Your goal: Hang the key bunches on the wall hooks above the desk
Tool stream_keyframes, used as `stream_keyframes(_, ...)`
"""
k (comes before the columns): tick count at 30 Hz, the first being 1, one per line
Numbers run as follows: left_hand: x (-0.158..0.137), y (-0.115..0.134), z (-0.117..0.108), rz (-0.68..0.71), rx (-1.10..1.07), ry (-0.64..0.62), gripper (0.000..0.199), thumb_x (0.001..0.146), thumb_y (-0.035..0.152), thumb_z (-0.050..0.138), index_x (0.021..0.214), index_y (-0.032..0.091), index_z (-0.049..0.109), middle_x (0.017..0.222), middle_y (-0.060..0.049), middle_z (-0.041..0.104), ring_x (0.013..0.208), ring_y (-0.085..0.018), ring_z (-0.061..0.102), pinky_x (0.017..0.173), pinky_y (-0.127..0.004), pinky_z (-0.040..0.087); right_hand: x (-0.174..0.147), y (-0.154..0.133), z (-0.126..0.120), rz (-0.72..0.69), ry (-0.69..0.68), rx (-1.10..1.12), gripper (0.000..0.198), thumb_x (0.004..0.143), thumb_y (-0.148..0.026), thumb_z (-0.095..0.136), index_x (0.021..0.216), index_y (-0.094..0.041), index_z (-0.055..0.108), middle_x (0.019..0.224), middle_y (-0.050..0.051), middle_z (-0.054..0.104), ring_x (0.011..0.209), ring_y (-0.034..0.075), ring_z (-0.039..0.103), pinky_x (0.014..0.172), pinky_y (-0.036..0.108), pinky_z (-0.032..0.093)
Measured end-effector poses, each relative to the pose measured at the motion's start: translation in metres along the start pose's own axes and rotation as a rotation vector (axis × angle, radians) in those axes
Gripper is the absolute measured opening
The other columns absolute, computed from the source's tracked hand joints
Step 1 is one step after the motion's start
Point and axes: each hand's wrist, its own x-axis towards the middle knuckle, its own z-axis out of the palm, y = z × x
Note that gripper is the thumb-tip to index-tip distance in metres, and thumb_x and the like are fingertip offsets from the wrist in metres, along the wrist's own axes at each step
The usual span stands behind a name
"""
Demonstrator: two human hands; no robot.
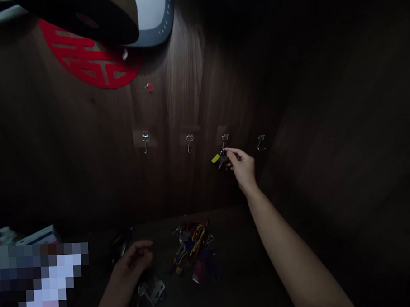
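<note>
My right hand (243, 169) pinches a small bunch of keys (223, 161) with a yellow tag (215, 158). It is at the tip of the third metal hook (224, 138) from the left; whether the ring is on the hook I cannot tell. Low on the left, my left hand (134, 260) has loosely curved fingers, apart, with nothing visible in them. Some large silver keys (152, 291) lie just below it, and a dark object (120, 243) sits behind its fingers. To its right is a tangled pile of keys and coloured cords (192, 244), with a red piece (198, 271) in front.
Other hooks on the dark wood panel are the far-left hook (145, 140), the second hook (190, 139) and the far-right hook (261, 142). A red paper cutout (99, 70) and a cap (155, 35) are above. A box (40, 235) stands at lower left.
</note>
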Motion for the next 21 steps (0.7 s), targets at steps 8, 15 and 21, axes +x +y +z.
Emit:
stream_keyframes(8,0.003,0.013,-0.013,0.018,0.009,0.097,0.035,0.063,0.043,0.069,0.091,0.021,0.065,0.070,0.002,0.064,0.070,-0.018,0.063,0.065,-0.026,0.050,-0.036,0.012,-0.004,0.056,0.042,0.034,0.036,0.074,-0.035,0.058,0.104,-0.015,0.064,0.069,0.000,0.063,0.052,0.009,0.051,0.042,0.019,0.036)
stream_keyframes(15,0.012,0.005,-0.025,0.152,0.107,0.144,0.030,0.069,0.039,0.063,0.091,0.020,0.062,0.069,0.002,0.062,0.067,-0.017,0.061,0.064,-0.027,0.048,-0.089,0.031,0.002,0.218,-0.099,0.088,0.042,0.072,-0.034,0.061,0.109,-0.017,0.057,0.073,0.000,0.064,0.053,0.009,0.053,0.044,0.018,0.038)
stream_keyframes(21,0.019,-0.005,-0.031,0.168,0.114,0.123,0.028,0.072,0.037,0.061,0.095,0.020,0.061,0.070,0.004,0.060,0.067,-0.015,0.062,0.064,-0.026,0.048,-0.144,0.031,0.014,0.307,-0.340,0.096,0.028,0.074,-0.035,0.060,0.095,-0.016,0.061,0.070,0.000,0.064,0.052,0.010,0.054,0.049,0.022,0.042)
